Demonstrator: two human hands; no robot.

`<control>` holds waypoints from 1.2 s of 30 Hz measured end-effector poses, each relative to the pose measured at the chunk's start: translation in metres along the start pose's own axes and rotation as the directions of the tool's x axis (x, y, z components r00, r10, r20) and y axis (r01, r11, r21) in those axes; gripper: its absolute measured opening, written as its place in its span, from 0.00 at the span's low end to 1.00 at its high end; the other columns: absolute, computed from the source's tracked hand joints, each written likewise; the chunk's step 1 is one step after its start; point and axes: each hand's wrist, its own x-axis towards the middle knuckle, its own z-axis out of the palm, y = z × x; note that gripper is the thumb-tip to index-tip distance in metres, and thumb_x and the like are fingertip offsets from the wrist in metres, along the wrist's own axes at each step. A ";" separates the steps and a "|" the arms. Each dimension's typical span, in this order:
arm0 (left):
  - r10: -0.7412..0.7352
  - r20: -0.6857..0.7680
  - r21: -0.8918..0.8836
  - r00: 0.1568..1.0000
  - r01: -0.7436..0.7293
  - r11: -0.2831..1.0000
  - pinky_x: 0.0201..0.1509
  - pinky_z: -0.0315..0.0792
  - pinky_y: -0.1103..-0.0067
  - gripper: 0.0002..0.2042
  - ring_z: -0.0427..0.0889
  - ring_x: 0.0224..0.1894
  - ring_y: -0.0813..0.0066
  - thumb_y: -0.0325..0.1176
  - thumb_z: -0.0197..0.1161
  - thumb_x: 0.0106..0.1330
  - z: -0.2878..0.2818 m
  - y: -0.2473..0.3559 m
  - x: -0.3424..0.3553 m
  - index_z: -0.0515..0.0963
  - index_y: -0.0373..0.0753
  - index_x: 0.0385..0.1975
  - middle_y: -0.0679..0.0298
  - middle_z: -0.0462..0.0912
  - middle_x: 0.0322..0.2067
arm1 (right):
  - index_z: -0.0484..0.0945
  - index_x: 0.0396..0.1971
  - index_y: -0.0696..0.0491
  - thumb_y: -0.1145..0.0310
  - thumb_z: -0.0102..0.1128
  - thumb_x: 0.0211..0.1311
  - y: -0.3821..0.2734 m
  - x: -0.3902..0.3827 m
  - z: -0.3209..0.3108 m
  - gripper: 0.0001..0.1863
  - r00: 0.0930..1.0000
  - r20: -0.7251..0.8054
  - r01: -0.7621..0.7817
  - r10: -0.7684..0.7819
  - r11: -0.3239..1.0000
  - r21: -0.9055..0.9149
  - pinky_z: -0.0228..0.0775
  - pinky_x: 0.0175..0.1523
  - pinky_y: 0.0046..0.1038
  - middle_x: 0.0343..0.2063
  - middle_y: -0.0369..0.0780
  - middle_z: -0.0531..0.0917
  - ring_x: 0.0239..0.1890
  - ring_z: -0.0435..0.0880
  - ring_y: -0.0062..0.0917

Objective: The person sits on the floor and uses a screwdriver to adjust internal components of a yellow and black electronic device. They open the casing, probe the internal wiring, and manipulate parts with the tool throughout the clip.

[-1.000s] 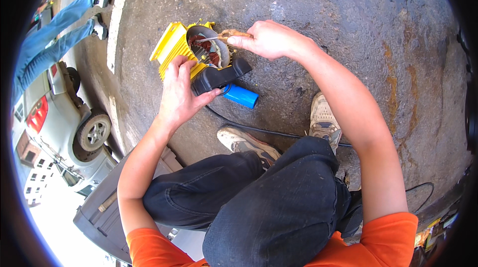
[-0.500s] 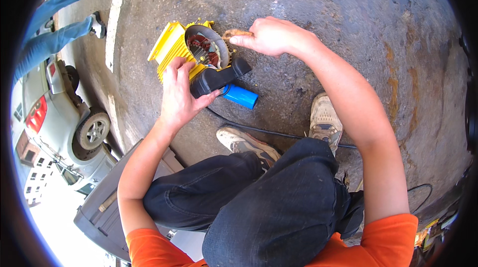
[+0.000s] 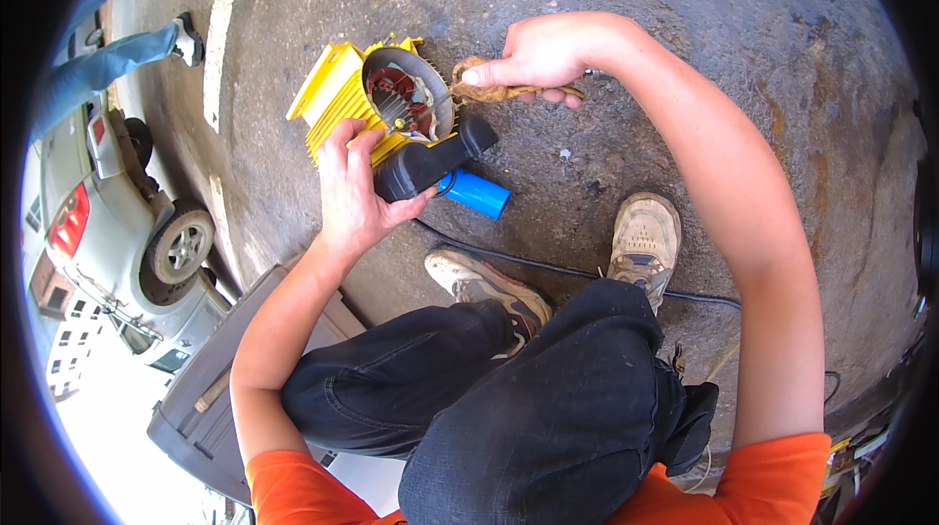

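A yellow finned electric motor housing [image 3: 333, 90] lies on the ground with its round open end turned towards my right hand. Reddish windings [image 3: 401, 94] show inside the opening. My left hand [image 3: 350, 187] grips the housing, fingers over the yellow fins and thumb beneath the black box [image 3: 416, 169] on its side. Beside that box lies a blue cylinder [image 3: 477, 194] with a black cable. Closed around a dirty brown rag [image 3: 494, 92], my right hand [image 3: 550, 53] is by the rim of the opening, the rag's near end at or just off the rim.
A black cable [image 3: 528, 256] runs across the stained ground past my shoes [image 3: 646, 236]. By my left leg stands a grey plastic case [image 3: 210, 422]. Another person's legs in jeans [image 3: 117, 60] and a silver car [image 3: 117, 212] are at far left, near a white painted line [image 3: 223, 36].
My right hand has moved a little right and up, and more of the rag shows below it. My left hand keeps its hold on the motor housing.
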 end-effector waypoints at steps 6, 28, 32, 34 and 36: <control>0.008 0.023 0.017 1.000 -0.009 1.000 0.60 0.67 0.57 0.47 0.67 0.58 0.44 0.53 0.82 0.37 0.000 -0.003 -0.001 0.67 0.34 0.56 0.43 0.64 0.56 | 0.79 0.23 0.63 0.32 0.41 0.70 -0.001 0.020 -0.001 0.43 0.998 -0.057 0.011 -0.020 0.990 -0.139 0.79 0.33 0.32 0.10 0.40 0.77 0.13 0.82 0.27; -0.652 0.294 -0.406 0.699 0.709 0.577 0.39 0.71 0.81 0.20 0.76 0.33 0.81 0.47 0.61 0.70 0.005 -0.098 0.118 0.81 0.31 0.38 0.66 0.81 0.29 | 0.81 0.27 0.65 0.27 0.42 0.65 0.011 -0.019 0.015 0.47 0.998 -0.062 0.016 -0.012 0.998 0.063 0.76 0.25 0.31 0.11 0.40 0.77 0.15 0.82 0.26; -0.709 0.181 -0.549 0.681 0.669 0.502 0.36 0.69 0.83 0.16 0.74 0.29 0.83 0.43 0.61 0.70 -0.003 -0.102 0.080 0.80 0.33 0.34 0.68 0.79 0.26 | 0.81 0.27 0.63 0.25 0.42 0.64 0.006 -0.033 0.026 0.47 0.999 -0.036 0.017 -0.014 0.996 0.091 0.77 0.26 0.30 0.13 0.40 0.78 0.17 0.83 0.26; -0.731 0.158 -0.532 0.664 0.681 0.504 0.33 0.65 0.84 0.18 0.71 0.27 0.85 0.46 0.62 0.71 -0.009 -0.103 0.054 0.80 0.34 0.30 0.70 0.77 0.24 | 0.81 0.26 0.62 0.25 0.42 0.63 0.000 -0.034 0.032 0.47 1.000 -0.025 0.021 -0.019 0.996 0.091 0.78 0.26 0.29 0.14 0.40 0.79 0.18 0.83 0.25; -0.709 0.100 -0.520 0.698 0.644 0.561 0.31 0.66 0.84 0.18 0.71 0.26 0.86 0.46 0.63 0.70 -0.014 -0.097 0.040 0.80 0.35 0.27 0.71 0.78 0.22 | 0.81 0.27 0.61 0.25 0.42 0.63 -0.007 -0.031 0.036 0.46 1.000 -0.015 0.017 -0.016 0.996 0.084 0.78 0.27 0.30 0.15 0.40 0.79 0.19 0.83 0.25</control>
